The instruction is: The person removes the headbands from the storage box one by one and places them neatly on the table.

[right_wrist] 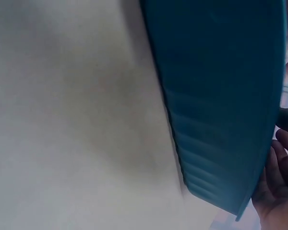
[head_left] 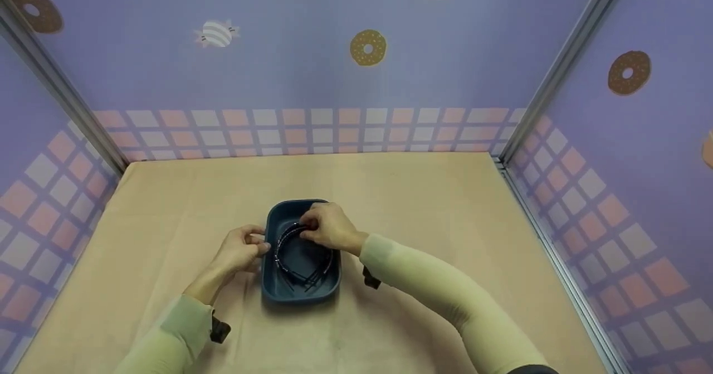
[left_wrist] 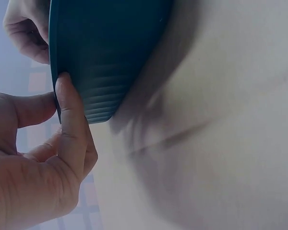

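A dark teal rectangular basin (head_left: pixel 301 298) with rounded corners stands on the table. Several thin black headbands (head_left: pixel 277 254), some with small shiny spots, lie curved inside it, their ends crossing near the front. My left hand (head_left: pixel 237 251) is at the basin's left side; in the left wrist view, thumb and finger pinch the rim of the basin (left_wrist: pixel 101 48). My right hand (head_left: pixel 332 229) reaches over the right rim and pinches the headbands at their upper curve. In the right wrist view, the basin's wall (right_wrist: pixel 221 105) hides most of the fingers (right_wrist: pixel 273 177).
A cream cloth (head_left: pixel 423 207) covers the table. Purple patterned walls (head_left: pixel 312 84) enclose the back and both sides, with metal posts (head_left: pixel 557 67) at the corners. Dark wrist cameras (head_left: pixel 219 330) hang below both sleeves.
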The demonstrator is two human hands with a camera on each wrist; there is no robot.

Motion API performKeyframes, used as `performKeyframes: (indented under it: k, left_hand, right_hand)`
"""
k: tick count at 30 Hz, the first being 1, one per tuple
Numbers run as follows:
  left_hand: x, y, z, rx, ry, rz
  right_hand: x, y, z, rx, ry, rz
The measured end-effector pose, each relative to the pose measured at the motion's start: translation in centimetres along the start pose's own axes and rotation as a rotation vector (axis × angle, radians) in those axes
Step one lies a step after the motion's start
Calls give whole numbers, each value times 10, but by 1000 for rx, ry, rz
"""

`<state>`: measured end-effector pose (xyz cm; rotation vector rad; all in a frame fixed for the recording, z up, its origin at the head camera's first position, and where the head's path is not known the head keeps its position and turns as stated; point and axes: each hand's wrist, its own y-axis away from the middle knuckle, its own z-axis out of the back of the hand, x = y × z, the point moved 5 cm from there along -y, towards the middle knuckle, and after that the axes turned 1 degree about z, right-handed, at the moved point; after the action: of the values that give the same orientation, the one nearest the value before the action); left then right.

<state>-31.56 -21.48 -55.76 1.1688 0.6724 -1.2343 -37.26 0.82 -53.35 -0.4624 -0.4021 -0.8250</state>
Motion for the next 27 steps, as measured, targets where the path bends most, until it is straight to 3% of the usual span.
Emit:
performKeyframes:
  k: [18,27]
  left_hand:
    - [0,1,1,7,-21,-14]
    - [-1,0,1,-5,-37,-24]
  right_hand:
    - [-4,-6,-9,-8,151,49]
    - [-4,-7,-6,-29,63,-5]
